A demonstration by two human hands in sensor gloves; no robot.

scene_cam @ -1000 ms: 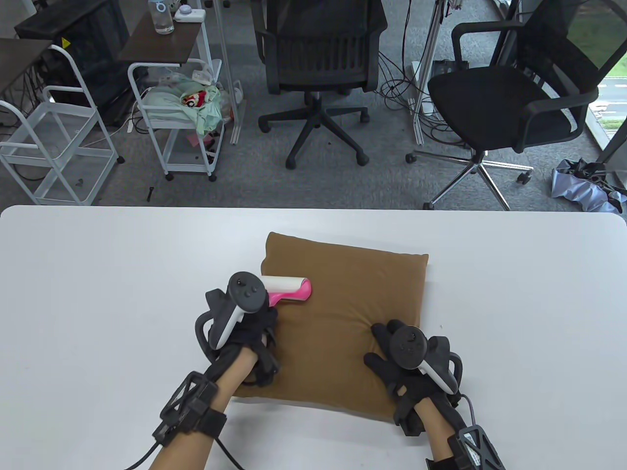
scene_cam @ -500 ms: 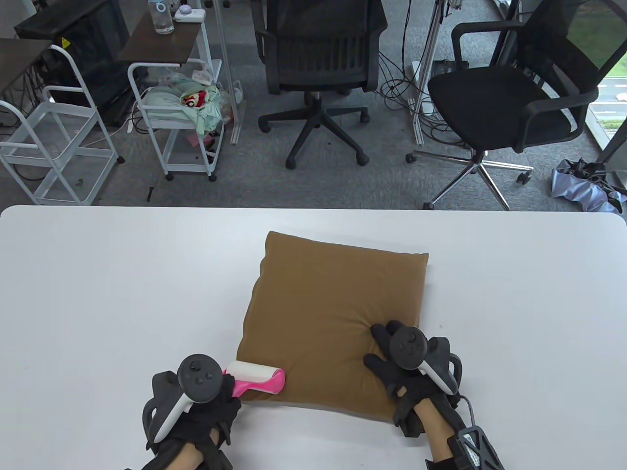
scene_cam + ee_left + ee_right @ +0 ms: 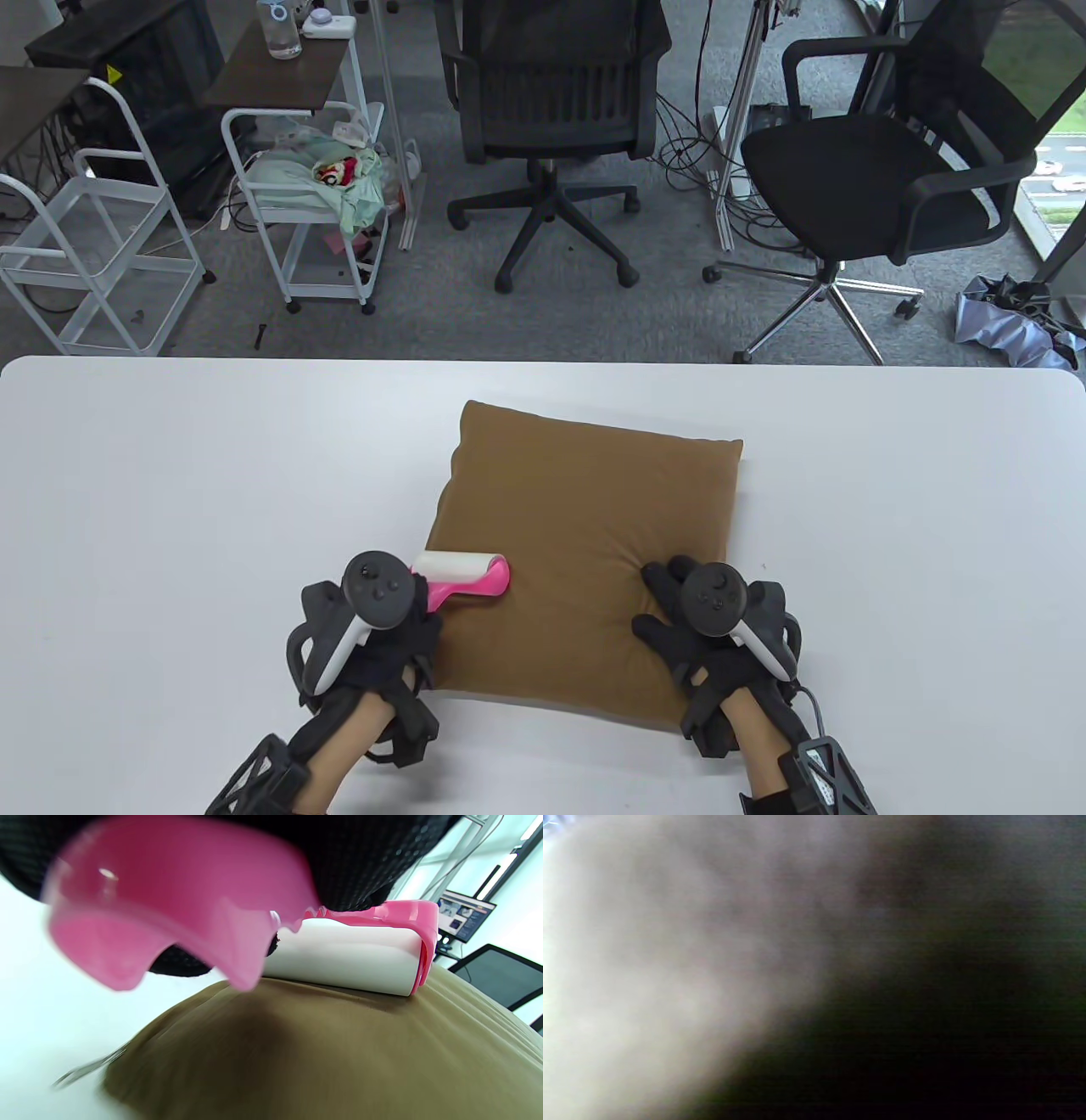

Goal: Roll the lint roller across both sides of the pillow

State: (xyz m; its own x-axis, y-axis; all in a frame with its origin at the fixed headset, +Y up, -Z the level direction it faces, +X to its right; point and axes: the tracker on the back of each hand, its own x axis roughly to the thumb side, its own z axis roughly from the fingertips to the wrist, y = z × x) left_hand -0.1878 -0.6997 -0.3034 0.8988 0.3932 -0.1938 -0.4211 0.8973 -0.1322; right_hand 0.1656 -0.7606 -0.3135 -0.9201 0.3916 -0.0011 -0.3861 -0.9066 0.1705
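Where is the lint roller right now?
In the table view, the lint roller lies on the brown pillow near its left edge, gripped by the left hand.

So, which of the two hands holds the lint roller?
The left hand grips the pink lint roller on the pillow's left part. The right hand only presses flat on the pillow's near right corner.

Brown pillow [image 3: 585,560], pink-and-white lint roller [image 3: 462,576], white table [image 3: 170,475]

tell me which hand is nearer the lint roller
Left. The left hand grips the lint roller by its pink handle; the right hand presses the pillow across from it.
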